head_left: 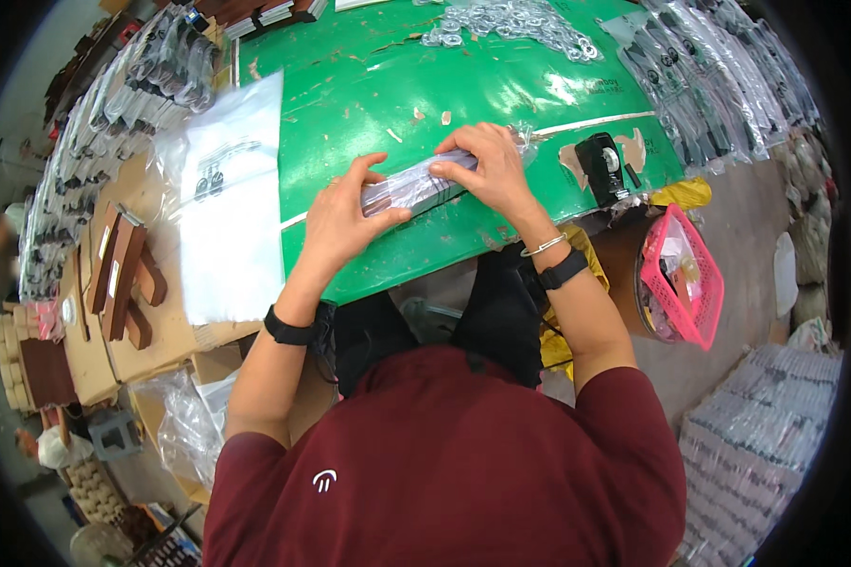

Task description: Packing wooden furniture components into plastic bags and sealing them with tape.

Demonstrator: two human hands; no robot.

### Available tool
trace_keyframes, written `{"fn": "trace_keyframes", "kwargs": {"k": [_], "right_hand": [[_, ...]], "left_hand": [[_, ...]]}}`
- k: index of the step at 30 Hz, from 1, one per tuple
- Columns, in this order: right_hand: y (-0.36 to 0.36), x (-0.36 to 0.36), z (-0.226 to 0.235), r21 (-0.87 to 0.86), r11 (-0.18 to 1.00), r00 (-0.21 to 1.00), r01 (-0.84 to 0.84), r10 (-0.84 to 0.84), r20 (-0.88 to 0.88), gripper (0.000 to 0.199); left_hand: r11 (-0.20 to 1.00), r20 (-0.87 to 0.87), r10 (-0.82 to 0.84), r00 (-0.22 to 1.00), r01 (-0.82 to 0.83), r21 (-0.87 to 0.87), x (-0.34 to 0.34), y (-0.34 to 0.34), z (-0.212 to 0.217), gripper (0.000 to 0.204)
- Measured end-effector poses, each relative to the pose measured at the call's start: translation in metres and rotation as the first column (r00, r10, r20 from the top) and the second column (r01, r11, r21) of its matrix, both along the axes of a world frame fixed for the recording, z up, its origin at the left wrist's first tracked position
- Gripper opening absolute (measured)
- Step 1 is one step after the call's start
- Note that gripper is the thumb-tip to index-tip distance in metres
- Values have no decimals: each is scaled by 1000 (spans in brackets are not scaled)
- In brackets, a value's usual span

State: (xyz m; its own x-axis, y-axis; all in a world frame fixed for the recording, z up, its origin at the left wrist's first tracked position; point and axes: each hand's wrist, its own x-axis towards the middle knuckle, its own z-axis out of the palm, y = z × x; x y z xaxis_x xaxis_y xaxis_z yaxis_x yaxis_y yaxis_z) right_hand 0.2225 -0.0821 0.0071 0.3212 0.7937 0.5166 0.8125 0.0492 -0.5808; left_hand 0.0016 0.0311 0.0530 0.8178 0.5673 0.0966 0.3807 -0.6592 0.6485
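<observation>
Both hands closed on a long dark piece in a clear plastic sleeve (416, 186), lying on the green worktop (369, 85) just ahead of the body: left hand (342, 219) grips the near end, right hand (487, 170) presses the far end flat with fingers spread. Judgement: keep the left end pinned, smooth the film along the length so no slack bunches, and keep the piece parallel to the worktop edge.

Wrapped piece (416, 189): middle shows; both ends covered by the hands.
Pink basket (704, 283): contents too jumbled to tell.
Counter (369, 85): far edge cut off.
</observation>
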Motion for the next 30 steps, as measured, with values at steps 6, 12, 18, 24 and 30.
{"fn": "trace_keyframes", "kwargs": {"k": [6, 12, 18, 24, 30], "right_hand": [[-2, 1, 3, -76, 997, 1000, -2, 2, 8, 29], [2, 1, 0, -51, 999, 1000, -11, 11, -9, 29], [-1, 7, -3, -38, 999, 999, -3, 4, 35, 29], [-13, 6, 18, 99, 993, 997, -57, 62, -43, 37], [-155, 78, 2, 64, 715, 717, 696, -697, -12, 56]], "left_hand": [[998, -33, 67, 997, -67, 3, 4, -5, -4, 54], [923, 113, -84, 990, 35, 384, 15, -18, -6, 49], [855, 20, -221, 975, 184, 486, 20, -19, -15, 42], [864, 37, -191, 981, 150, 481, 22, -14, -19, 36], [846, 63, -185, 981, 126, 519, 19, -24, -20, 36]]}}
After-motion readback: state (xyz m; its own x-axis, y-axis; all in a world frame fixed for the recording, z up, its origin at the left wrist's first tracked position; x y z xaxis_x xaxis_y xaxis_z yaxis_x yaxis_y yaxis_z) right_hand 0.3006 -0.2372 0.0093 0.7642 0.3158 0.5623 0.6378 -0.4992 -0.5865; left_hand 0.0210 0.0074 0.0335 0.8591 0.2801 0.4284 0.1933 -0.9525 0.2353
